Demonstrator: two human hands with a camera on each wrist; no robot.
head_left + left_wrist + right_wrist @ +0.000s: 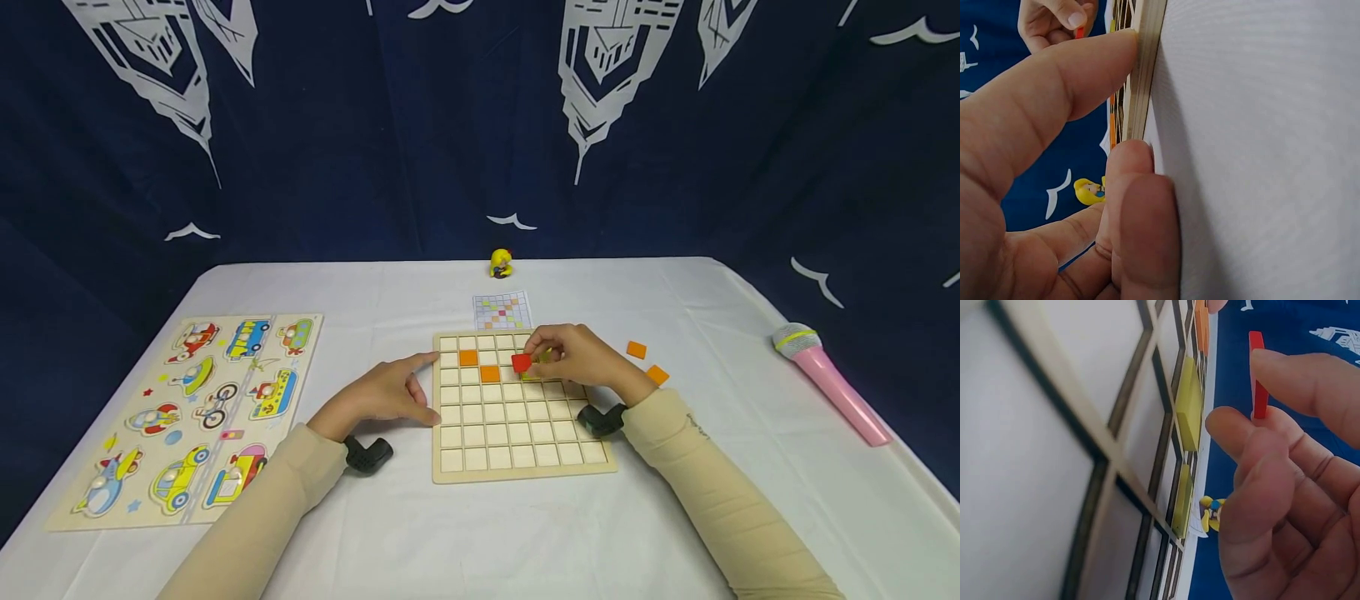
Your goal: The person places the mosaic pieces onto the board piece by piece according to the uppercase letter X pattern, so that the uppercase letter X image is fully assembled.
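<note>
A wooden grid board point(523, 477) lies flat on the white-covered table. My left hand point(382, 393) touches its left edge with outstretched thumb and forefinger. Between thumb and fingers, my right hand point(573, 360) pinches a red square tile point(521, 363), raised just off the board in the right wrist view. Two orange tiles point(468, 357) sit in cells left of the red one. In the right wrist view, yellow-green tiles point(1188, 406) stand in the grid; the right hand partly covers them in the head view.
Behind the board lies a printed pattern card point(502, 311), with a small yellow figurine point(500, 263) farther back. Two loose orange tiles point(636, 349) are beside the right forearm. A vehicle puzzle board point(187, 417) occupies the left; a pink microphone point(840, 392) lies at the right.
</note>
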